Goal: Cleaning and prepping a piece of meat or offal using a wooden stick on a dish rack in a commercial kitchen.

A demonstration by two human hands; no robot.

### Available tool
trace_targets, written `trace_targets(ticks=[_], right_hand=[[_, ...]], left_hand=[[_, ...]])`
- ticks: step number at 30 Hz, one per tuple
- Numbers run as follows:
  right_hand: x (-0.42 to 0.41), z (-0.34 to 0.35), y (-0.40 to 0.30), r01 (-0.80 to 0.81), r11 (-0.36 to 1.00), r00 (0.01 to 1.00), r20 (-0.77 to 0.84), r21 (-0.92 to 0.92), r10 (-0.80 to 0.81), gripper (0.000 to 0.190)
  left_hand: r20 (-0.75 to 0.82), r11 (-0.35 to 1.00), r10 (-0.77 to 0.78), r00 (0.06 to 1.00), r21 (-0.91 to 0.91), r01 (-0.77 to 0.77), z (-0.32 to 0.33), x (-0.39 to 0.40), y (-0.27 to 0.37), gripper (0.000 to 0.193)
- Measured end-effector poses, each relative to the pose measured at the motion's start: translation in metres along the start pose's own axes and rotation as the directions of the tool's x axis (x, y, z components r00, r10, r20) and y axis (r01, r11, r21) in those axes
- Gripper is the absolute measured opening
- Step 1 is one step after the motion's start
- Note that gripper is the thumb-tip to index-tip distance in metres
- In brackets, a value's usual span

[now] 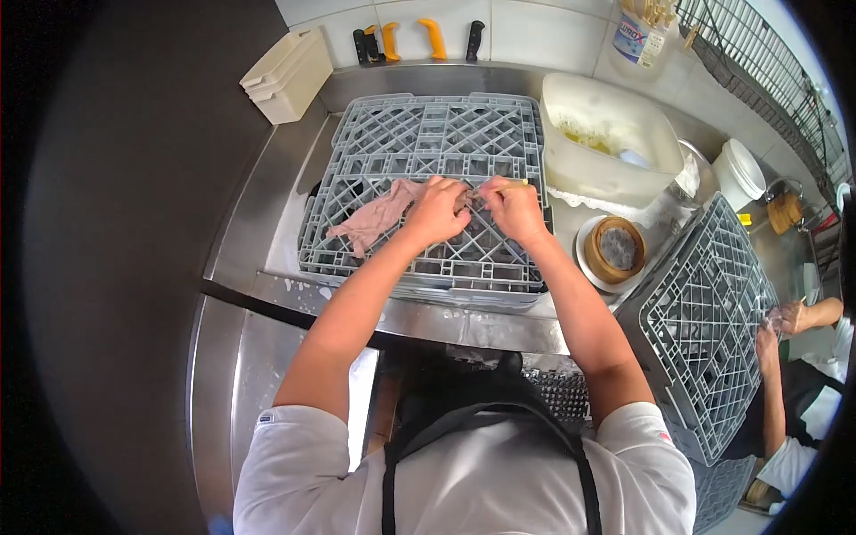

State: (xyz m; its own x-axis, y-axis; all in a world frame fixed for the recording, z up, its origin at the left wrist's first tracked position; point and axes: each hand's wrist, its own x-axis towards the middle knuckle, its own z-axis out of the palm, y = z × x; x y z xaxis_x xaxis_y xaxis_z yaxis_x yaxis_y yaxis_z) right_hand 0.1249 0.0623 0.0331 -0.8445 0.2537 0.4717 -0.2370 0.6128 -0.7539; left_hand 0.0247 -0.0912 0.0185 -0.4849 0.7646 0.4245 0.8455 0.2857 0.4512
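Grey plastic dish racks lie stacked before me on a steel counter, lattice side up. My left hand is over the lattice, fingers curled on the gathered end of a damp pink cloth. The rest of that cloth spreads to the left. Close beside it, my right hand grips a thin pale stick, its far end pointing right. The stick's other end meets a small greyish thing by my left fingertips, too small to make out. Both hands touch the top rack near its middle.
A cloudy plastic tub stands to the right, with a bamboo steamer on a plate nearer me. A co-worker's hands work at a tilted grey rack. Several knife handles line the wall, right of cream bins.
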Motion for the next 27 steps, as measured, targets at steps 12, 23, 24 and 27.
trace_targets(ticks=[12, 23, 24, 27], right_hand=[[0.036, -0.008, -0.004, 0.179, 0.975, 0.961, 0.237, -0.129, -0.146, 0.005], [0.037, -0.002, -0.007, 0.147, 0.971, 0.983, 0.138, -0.190, -0.122, 0.006], [0.037, -0.003, -0.011, 0.077, 0.990, 0.976, 0.211, -0.121, -0.050, 0.006], [0.040, -0.007, -0.011, 0.022, 0.993, 0.969, 0.245, -0.117, 0.007, 0.007]], left_hand=[[0.005, 0.999, -0.052, 0.999, -0.005, 0.052, 0.005, -0.001, -0.005, 0.035], [-0.016, 0.999, -0.044, 0.999, -0.024, 0.044, 0.004, 0.001, -0.005, 0.031], [0.015, 0.997, -0.071, 0.997, -0.019, 0.072, 0.003, 0.001, -0.004, 0.031], [-0.003, 0.997, -0.069, 0.998, -0.033, 0.069, 0.003, 0.000, -0.002, 0.030]])
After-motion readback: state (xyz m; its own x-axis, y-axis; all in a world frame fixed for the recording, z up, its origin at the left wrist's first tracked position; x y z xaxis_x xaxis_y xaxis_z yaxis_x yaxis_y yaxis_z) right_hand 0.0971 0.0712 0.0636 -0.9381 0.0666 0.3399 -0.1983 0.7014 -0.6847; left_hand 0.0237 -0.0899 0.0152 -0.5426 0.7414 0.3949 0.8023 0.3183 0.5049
